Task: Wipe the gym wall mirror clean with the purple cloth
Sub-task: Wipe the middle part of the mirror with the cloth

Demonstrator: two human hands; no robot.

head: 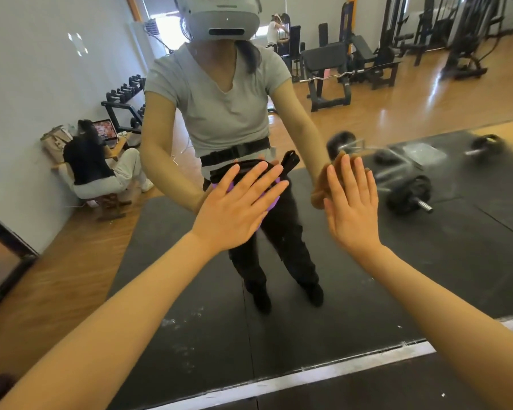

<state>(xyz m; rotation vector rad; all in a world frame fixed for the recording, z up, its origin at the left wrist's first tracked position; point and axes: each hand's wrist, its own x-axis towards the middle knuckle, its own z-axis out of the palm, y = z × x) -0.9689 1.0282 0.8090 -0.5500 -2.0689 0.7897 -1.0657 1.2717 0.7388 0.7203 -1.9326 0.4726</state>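
Mirror wiping under way, purple cloth pinned flat to glass.

The wall mirror (pixel 367 261) is judged rigid, smooth, fragile; smears are seen low down. The purple cloth (pixel 271 202), soft and light, is pressed under the flat, fingers-spread left hand (pixel 237 208); best held beneath the palm. The right hand (pixel 353 208) is laid flat on glass, holding nothing.

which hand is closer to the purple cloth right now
Left. The left hand presses flat on the purple cloth against the mirror. The right hand rests flat on bare glass to the cloth's right, apart from it.
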